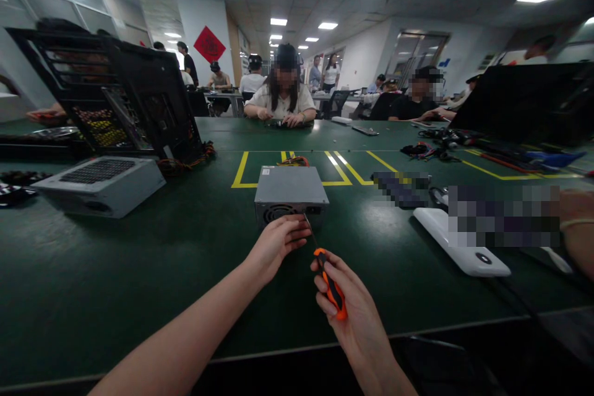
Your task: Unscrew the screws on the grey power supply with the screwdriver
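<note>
A grey computer power supply [292,184] lies on the green table in front of me, its fan grille and socket side facing me. My right hand [341,291] is wrapped around the orange and black handle of a screwdriver [331,284]. The thin shaft slants up and left, its tip at the near face of the power supply. Beside that tip is my left hand [281,241], its fingers loosely stretched and slightly apart. These fingers cover part of the fan grille. Whether they touch the shaft is unclear, and no screw can be made out.
Left stand a second power supply [99,182] and an open black computer case [125,93]. A white power bank-like device [459,241] and a dark, partly pixelated item [401,189] lie right. Yellow tape [244,170] marks the table. Another person [283,96] works opposite; someone's arm [578,223] reaches in at right.
</note>
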A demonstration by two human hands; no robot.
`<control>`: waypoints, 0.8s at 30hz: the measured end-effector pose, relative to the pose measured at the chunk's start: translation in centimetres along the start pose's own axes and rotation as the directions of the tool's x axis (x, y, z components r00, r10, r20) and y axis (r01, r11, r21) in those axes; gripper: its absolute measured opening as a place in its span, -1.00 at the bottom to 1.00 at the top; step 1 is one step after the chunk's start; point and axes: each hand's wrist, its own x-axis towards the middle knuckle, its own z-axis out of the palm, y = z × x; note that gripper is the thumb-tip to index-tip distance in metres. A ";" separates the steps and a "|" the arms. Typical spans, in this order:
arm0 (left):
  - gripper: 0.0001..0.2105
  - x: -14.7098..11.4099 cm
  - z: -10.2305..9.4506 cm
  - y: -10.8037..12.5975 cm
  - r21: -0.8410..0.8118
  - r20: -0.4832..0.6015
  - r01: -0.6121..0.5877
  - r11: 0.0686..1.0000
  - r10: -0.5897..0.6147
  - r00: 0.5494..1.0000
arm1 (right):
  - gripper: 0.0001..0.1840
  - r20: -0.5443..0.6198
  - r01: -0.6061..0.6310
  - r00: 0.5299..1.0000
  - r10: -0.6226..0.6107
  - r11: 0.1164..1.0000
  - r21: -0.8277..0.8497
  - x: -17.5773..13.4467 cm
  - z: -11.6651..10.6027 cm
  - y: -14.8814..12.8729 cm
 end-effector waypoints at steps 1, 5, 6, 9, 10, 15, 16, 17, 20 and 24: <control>-0.82 0.0 0.0 0.0 0.063 -0.022 -0.044 0.997 0.045 0.999 | -0.66 -0.001 0.001 1.000 -0.001 1.000 -0.002 0.1 0.0 0.0; -0.85 0.0 -0.6 0.4 0.437 -0.038 -0.410 0.800 0.472 0.881 | -0.67 0.010 0.002 1.000 -0.003 1.000 0.007 0.3 0.0 0.1; -0.85 0.0 -1.0 0.7 0.550 -0.010 -0.502 0.667 0.607 0.795 | -0.68 0.014 0.000 1.000 0.000 1.000 0.010 0.3 0.0 0.1; -0.84 0.2 -2.1 1.8 0.809 0.140 -0.552 0.201 0.846 0.515 | -0.69 0.020 0.000 1.000 -0.001 1.000 0.018 0.4 0.0 0.2; -0.82 0.3 -2.4 2.2 0.853 0.194 -0.514 0.088 0.861 0.470 | -0.70 0.020 0.004 1.000 -0.004 1.000 0.022 0.5 0.1 0.2; -0.77 1.3 -3.5 2.5 0.908 0.351 -0.395 -0.139 0.768 0.536 | -0.74 0.010 -0.006 1.000 0.006 0.999 0.050 0.9 0.1 0.4; -0.77 1.3 -3.6 2.4 0.913 0.354 -0.378 -0.151 0.753 0.554 | -0.75 0.011 -0.016 1.000 0.016 0.998 0.058 0.9 0.1 0.4; -0.77 1.4 -3.6 2.3 0.919 0.350 -0.361 -0.157 0.745 0.568 | -0.76 0.017 -0.028 0.999 0.027 0.998 0.063 0.9 0.1 0.4; -0.77 1.1 -3.4 2.2 0.933 0.331 -0.322 -0.163 0.739 0.587 | -0.79 0.034 -0.059 0.998 0.057 0.996 0.063 0.8 0.2 0.3; -0.77 0.6 -3.0 2.2 0.935 0.344 -0.288 -0.207 0.725 0.597 | -0.83 0.023 -0.108 0.994 0.107 0.989 0.105 0.8 0.3 0.3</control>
